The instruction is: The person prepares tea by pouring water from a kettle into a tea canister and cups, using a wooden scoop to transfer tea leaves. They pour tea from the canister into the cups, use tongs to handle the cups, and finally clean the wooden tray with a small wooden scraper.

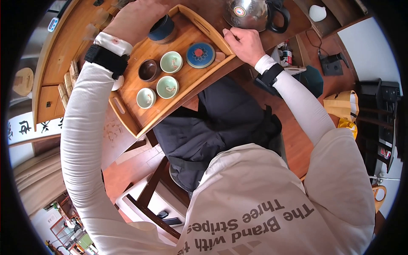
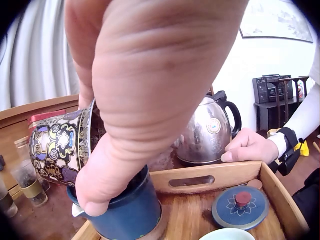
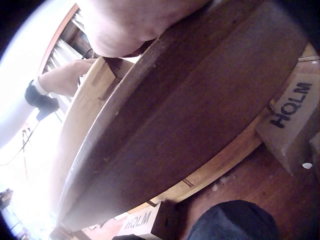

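Observation:
My left hand (image 1: 138, 19) grips a canister (image 2: 60, 145) with a colourful swirl pattern. The canister is tipped on its side, its mouth over the blue teapot (image 1: 162, 32), whose top is partly hidden by my thumb. That pot stands on a wooden tray (image 1: 127, 114), with its blue lid (image 1: 200, 55) lying near the tray's right corner. Three pale green cups (image 1: 171, 62) and a dark brown cup (image 1: 149, 70) stand on the tray too. Beside that corner my right hand (image 1: 246, 44) rests at the table edge, fingers loosely curled, holding nothing.
Close behind my right hand stands a steel kettle (image 1: 246, 15) with a black handle. Glass jars (image 2: 32, 185) stand left of the teapot. The table's dark underside (image 3: 190, 110) fills the right wrist view, with a box (image 3: 290, 115) marked HQLM below.

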The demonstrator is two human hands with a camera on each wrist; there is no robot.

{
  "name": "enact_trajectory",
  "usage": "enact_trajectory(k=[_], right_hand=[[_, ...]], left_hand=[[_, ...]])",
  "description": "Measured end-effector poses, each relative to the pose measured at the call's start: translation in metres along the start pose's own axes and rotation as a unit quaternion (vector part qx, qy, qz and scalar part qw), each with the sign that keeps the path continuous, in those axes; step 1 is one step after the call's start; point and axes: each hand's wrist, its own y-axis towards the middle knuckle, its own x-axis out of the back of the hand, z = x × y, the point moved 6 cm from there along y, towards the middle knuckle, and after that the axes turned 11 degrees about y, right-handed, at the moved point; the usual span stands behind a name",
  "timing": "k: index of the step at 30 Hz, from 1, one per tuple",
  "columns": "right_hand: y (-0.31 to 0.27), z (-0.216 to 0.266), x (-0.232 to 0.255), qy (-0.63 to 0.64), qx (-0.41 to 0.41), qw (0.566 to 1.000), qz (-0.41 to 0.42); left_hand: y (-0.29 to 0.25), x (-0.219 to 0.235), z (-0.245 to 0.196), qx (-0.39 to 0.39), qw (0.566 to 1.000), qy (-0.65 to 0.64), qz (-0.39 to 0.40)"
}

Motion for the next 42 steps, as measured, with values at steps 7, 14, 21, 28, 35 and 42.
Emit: enact_trajectory(k=[7, 14, 21, 28, 35, 42], right_hand=[[-0.002, -0.003, -0.001, 0.003, -0.007, 1.0, 0.001], [-0.001, -0.001, -0.001, -0.002, -0.005, 1.0, 0.005], [0.001, 0.001, 0.0, -0.012, -0.026, 1.0, 0.011], [0.001, 0.0, 0.0, -0.019, -0.042, 0.999, 0.016], [0.0, -0.001, -0.001, -0.022, -0.043, 0.999, 0.017], [0.0, -0.001, -0.001, -0.023, -0.042, 0.999, 0.019]], left_hand=[[-0.001, 0.004, -0.002, 0.011, 1.0, 0.008, -0.009], [-0.001, 0.002, -0.004, 0.021, 0.999, 0.01, -0.023], [0.002, -0.004, -0.007, 0.027, 0.998, 0.034, -0.036], [0.004, -0.012, -0.008, 0.03, 0.997, 0.07, -0.016], [0.003, -0.013, -0.007, 0.034, 0.998, 0.046, -0.013], [0.002, -0.011, -0.008, 0.029, 0.999, 0.042, -0.013]])
